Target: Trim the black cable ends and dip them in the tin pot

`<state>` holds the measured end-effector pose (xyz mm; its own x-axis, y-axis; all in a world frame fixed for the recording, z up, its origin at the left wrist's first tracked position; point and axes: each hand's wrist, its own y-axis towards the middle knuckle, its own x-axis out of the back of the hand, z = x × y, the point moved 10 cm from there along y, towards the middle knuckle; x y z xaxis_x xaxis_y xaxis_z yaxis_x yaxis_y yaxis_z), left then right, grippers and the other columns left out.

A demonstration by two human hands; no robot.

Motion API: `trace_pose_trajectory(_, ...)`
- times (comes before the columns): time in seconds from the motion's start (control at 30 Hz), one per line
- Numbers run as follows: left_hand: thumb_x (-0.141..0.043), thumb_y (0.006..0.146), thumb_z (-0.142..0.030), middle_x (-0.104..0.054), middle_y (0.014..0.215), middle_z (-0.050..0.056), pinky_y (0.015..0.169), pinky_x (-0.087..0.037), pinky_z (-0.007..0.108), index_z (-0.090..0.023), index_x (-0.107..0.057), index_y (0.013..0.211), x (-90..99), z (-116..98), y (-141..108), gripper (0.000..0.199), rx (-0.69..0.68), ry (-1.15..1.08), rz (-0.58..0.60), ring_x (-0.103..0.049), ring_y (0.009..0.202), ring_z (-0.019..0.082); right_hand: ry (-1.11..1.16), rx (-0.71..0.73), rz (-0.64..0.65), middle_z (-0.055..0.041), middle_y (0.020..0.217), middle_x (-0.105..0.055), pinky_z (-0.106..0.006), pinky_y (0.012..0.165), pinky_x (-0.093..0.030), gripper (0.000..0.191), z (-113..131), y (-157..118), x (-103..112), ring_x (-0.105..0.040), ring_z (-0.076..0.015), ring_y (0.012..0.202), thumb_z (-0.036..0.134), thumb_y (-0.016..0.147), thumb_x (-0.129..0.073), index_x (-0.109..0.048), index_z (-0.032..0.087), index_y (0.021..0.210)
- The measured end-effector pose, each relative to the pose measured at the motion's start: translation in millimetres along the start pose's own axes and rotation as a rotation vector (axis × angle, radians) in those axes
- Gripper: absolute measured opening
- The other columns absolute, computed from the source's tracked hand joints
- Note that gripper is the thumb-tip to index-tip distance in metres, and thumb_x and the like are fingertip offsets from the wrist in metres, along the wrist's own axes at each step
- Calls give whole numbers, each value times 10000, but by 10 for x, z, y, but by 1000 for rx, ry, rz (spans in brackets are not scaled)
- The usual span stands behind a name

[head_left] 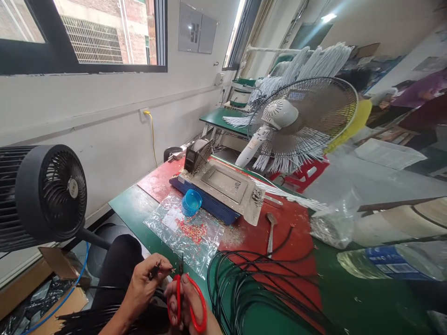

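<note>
Left hand (145,281): bottom centre of the frame, fingers pinched shut on a thin black cable end (156,269), its tip poking right beyond the fingertips.
Right hand (186,304): just right of the left, fingers closed through the red handles of the scissors (185,293).
Scissor blades: pointing up, tips just beside the cable tip; whether they touch, I cannot tell.
Plastic bag (185,232): above the hands, strewn with red scraps.
Black cable coil (251,284): lower centre-right on the table.
Blue cup (192,202): beside the grey tray.
</note>
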<state>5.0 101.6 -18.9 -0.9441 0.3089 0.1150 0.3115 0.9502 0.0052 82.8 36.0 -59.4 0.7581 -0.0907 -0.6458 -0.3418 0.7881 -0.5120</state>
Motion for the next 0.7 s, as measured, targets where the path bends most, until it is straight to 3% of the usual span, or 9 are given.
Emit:
trace_pose_trajectory(0.2,-630,779,-291,-555,726,-9,508,-355,236,-202,-620,724,93,185,-23,105,134,-122,-77,-458,578,119,-171,157,-76,33,556,-468,-169,405,-248,606,307,-86,122,-428,-50,437,707,700,-515,-611,114,777)
trace_pose_trajectory(0.5,-681,728,-341,-488,582,-42,446,-305,225,-164,-608,716,-43,154,-46,192,280,-295,-29,-408,442,80,-346,194,-111,49,470,-414,-184,375,-246,593,197,54,103,-373,-60,377,731,695,-475,-564,146,664)
trace_pose_trajectory(0.7,-705,695,-382,-476,504,-51,424,-272,217,-160,-594,704,-27,158,-59,249,331,-295,-64,-386,409,78,-553,284,65,33,518,-425,-193,443,-260,547,362,-99,-151,-378,-73,456,665,776,-445,-601,147,693)
